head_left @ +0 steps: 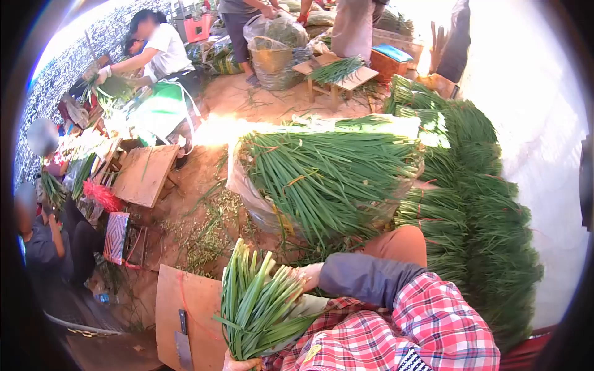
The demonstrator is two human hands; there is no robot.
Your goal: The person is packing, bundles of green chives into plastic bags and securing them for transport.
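A bunch of garlic chives (257, 303) stands tilted over my lap, its pale cut ends up and some leaves spreading sideways at the bottom. My left hand (242, 363), partly cut off by the lower frame edge, is closed around the low part of the bunch. My right hand (306, 276) reaches in from the right, against the pale stem ends; the leaves hide most of its fingers. Beside the bunch lies a wooden board (204, 297), with a dark-handled knife (183, 337) and a thin red string (185, 287) on it.
A large plastic-lined heap of chives (328, 167) stands ahead. Tied bundles (476, 204) are stacked along the right by a white sheet (544, 154). Trimmings (210, 229) litter the ground. Co-workers (167, 49) sit at left near a small wooden table (146, 175); others stand behind.
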